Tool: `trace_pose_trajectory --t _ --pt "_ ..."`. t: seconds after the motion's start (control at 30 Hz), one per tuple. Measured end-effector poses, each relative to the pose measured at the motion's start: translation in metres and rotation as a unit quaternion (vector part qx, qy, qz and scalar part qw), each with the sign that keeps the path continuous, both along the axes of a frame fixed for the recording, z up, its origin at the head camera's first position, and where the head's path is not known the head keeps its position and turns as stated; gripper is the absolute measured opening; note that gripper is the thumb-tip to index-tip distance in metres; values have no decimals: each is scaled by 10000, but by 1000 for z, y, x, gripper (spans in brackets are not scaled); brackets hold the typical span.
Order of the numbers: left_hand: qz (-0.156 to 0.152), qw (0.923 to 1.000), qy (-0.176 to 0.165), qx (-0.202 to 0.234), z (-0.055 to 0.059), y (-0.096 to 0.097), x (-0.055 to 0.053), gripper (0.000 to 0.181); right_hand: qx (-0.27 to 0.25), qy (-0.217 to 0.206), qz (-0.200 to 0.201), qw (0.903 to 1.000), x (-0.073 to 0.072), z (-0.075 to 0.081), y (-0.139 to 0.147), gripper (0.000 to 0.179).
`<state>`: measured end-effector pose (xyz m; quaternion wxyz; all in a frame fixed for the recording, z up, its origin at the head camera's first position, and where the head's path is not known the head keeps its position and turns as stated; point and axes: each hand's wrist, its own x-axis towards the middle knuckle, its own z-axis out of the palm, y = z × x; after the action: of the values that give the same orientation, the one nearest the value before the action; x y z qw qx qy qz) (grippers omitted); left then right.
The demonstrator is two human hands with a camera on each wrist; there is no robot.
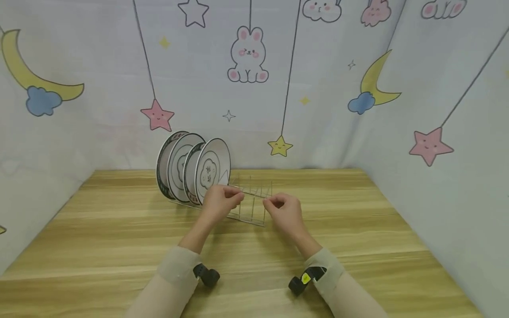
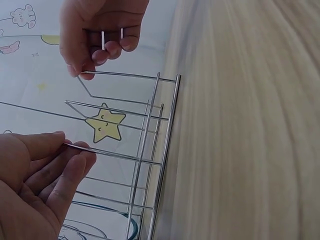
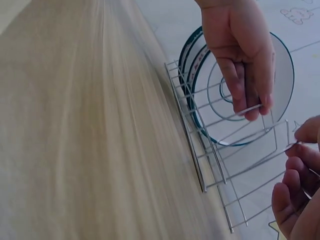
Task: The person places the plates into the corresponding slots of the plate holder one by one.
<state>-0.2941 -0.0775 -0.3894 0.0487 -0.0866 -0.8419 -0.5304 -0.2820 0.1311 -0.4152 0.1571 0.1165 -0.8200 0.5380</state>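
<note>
A silver wire dish rack [image 1: 252,222] stands on the wooden table, with several patterned plates [image 1: 213,154] upright in its left part. At the middle of the rack, in front of the nearest plate, my left hand [image 1: 218,204] pinches the top of one wire divider between thumb and fingers. My right hand [image 1: 287,214] pinches the top of the divider at the rack's right end. Seen from the left wrist, two bare dividers of the rack [image 2: 168,135] rise between the left hand [image 2: 42,182] and the right hand [image 2: 102,30].
The wooden table [image 1: 358,265] extends around the rack on every side. Behind and beside it hangs a white curtain [image 1: 326,132] printed with stars, moons and a rabbit. A small black camera is strapped to each wrist.
</note>
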Motion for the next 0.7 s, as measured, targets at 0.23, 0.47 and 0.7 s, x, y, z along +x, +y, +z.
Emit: trace_pose_trajectory --t 0.23,0.47,0.7 --pt "24 10000 25 57 0 -6 1 20 -371 -165 -277 9988 -11 7 4 20" --pt "-24 9999 -67 125 -1 -8 2 19 -365 -225 -561 9975 -29 9 5 21" --pt "-45 9998 14 170 1 -10 1 17 -493 -410 -631 9959 -47 7 1 21"
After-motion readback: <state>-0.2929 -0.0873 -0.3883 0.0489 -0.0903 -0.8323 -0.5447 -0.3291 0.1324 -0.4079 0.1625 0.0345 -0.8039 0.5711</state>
